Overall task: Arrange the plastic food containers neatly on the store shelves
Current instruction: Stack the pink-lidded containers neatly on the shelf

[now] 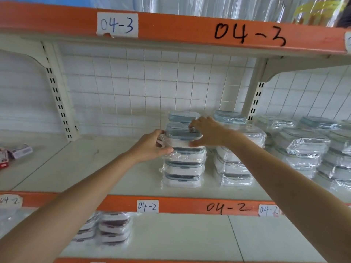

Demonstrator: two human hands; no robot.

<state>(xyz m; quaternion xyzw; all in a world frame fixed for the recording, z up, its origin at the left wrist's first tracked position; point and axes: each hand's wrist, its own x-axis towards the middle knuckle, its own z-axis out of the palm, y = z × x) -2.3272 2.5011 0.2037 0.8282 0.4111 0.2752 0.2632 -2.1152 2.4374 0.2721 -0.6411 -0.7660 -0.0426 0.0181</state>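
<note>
The top container [183, 136] sits between both hands on a stack [183, 168], long axis left to right. The left hand [152, 146] grips its left end; the right hand [206, 132] curls over its right end. Squaring it likely means nudging it straight down onto the stack below.

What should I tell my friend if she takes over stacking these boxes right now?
Left hand grips the left end of the top container; right hand holds its right end and lid.
That container sits on the front stack on the middle shelf.
Done: several wrapped stacks stand to the right.
Left: square up this one, let go, tidy the rest.
</note>
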